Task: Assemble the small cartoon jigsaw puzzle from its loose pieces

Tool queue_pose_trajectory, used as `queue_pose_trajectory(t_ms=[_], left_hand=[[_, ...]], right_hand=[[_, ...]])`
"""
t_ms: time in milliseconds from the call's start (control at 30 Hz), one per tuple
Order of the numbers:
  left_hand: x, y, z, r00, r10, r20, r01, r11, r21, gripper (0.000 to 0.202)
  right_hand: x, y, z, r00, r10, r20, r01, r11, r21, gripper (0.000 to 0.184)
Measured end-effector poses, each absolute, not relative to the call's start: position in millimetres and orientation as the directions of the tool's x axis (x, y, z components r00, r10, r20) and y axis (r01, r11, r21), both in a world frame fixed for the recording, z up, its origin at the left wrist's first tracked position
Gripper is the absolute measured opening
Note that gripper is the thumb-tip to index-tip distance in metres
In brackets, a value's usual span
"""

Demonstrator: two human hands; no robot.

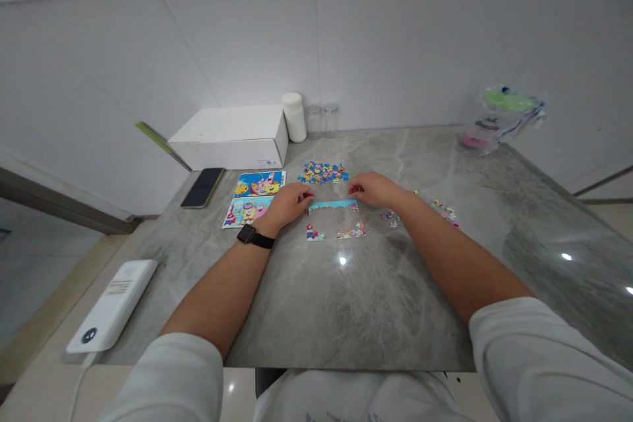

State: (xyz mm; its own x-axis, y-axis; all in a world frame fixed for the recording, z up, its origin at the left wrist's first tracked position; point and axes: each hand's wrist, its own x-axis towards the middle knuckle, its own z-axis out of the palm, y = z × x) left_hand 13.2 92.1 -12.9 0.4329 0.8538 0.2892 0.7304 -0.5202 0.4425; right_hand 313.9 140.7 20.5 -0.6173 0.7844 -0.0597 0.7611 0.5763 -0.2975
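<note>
Over on the table [386,316], the puzzle strip [333,205] has the person's left hand [289,203] by its left end and the right hand [372,189] by its right. Before the strip lie two corner sections [352,231]; just behind it, the piece pile [323,173] — and well behind, a bottle [295,119] and two glasses [330,121]. Left of it come the picture sheet [242,213], then a phone [202,188]; a box [232,128] stands behind-left, a power bank [116,303] lies front-left. Right of it are loose pieces [445,212] — far behind-right, a bag [502,120].
</note>
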Motion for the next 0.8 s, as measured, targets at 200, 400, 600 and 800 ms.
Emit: queue_pose_trajectory(t_ms=[200, 400, 600, 800], left_hand=[[14.5, 90.6, -13.3, 0.445, 0.860, 0.252, 0.755, -0.511, 0.410, 0.018], [13.9, 91.5, -14.9, 0.462, 0.853, 0.242, 0.758, -0.521, 0.393, 0.022], [14.5, 91.1, -12.6, 0.436, 0.848, 0.301, 0.744, -0.527, 0.411, 0.023], [21.7, 87.7, -8.4, 0.443, 0.816, 0.371, 0.738, -0.567, 0.366, 0.028]], right_hand=[[315.1, 139.2, 18.8, -0.609, 0.779, -0.150, 0.782, 0.558, -0.276, 0.022], [313.6, 135.3, 20.6, -0.615, 0.775, -0.146, 0.778, 0.566, -0.273, 0.024], [323.8, 134.5, 47.7, -0.545, 0.838, -0.040, 0.805, 0.509, -0.304, 0.023], [355.6, 119.7, 103.5, -0.382, 0.905, 0.185, 0.824, 0.424, -0.375, 0.022]])
